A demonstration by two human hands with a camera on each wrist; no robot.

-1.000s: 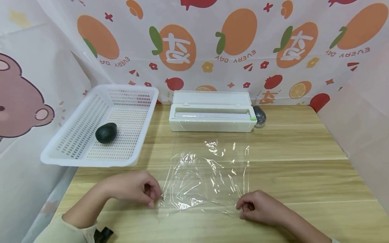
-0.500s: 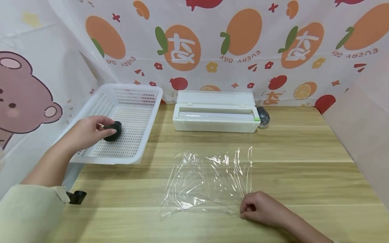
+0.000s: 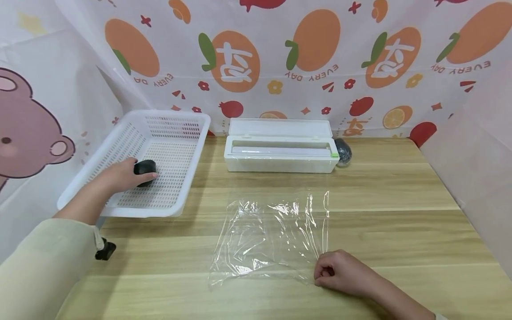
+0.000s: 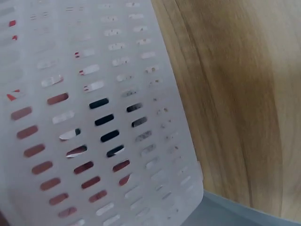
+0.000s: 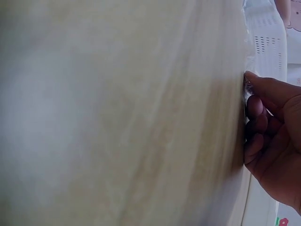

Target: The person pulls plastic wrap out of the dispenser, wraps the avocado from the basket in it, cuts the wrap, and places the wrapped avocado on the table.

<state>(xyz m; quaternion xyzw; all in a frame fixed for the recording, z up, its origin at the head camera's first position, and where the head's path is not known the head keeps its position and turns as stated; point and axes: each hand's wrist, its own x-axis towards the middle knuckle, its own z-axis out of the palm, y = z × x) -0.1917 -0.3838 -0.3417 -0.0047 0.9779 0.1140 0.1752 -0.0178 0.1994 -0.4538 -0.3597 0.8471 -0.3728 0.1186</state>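
Observation:
Inside the white basket (image 3: pixel 190 169), my left hand (image 3: pixel 122 175) grips a dark green avocado (image 3: pixel 146 168), thumb on the near side and fingers round the far side. In the left wrist view the basket wall (image 4: pixel 94 179) hides the hand, and dark patches show through its slots. A sheet of cling film (image 3: pixel 268 240) lies wrinkled on the table, running from the white dispenser box (image 3: pixel 280 165). At the sheet's near right corner my right hand (image 3: pixel 342 272) pinches the film edge between thumb and curled fingers, low against the wood.
The dispenser's lid (image 3: pixel 280 127) stands raised, with the film roll (image 3: pixel 280 151) visible inside. A dark, film-wrapped thing (image 3: pixel 342 152) sits at its right end. The wooden table (image 3: pixel 400 213) meets a printed fabric wall (image 3: pixel 276 44) at the back.
My left hand has let go of the film's left corner, moved left and up into the basket, and taken hold of the avocado. The right hand has stayed at its corner.

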